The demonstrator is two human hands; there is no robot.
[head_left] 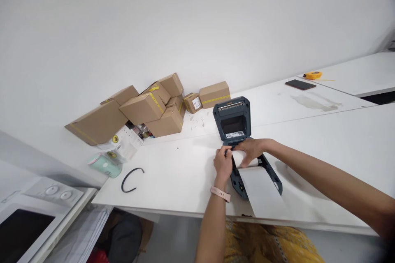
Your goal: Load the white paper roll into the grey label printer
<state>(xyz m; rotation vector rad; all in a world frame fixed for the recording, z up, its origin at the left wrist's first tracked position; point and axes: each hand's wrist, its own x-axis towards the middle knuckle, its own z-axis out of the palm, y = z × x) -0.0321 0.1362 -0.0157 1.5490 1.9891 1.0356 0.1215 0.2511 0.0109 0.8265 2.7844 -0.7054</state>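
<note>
A dark blue label printer [232, 119] stands on the white table with its lid raised. Inside lies a white paper roll [243, 158], and a wide strip of paper [263, 189] runs from it over the printer's front to the table edge. My right hand [251, 149] grips the roll from above, thumb in front and fingers behind. At the printer's left side, my left hand [222, 162] has its fingers curled over the rim beside the roll's end. The inner mechanism under both hands is partly hidden.
Cardboard boxes [143, 109] are piled at the back left. A black headband [124, 181] and a mint pouch [106, 165] lie at left. Far right are a phone [300, 84] and a yellow tape measure [313, 75]. A microwave [27, 218] stands lower left.
</note>
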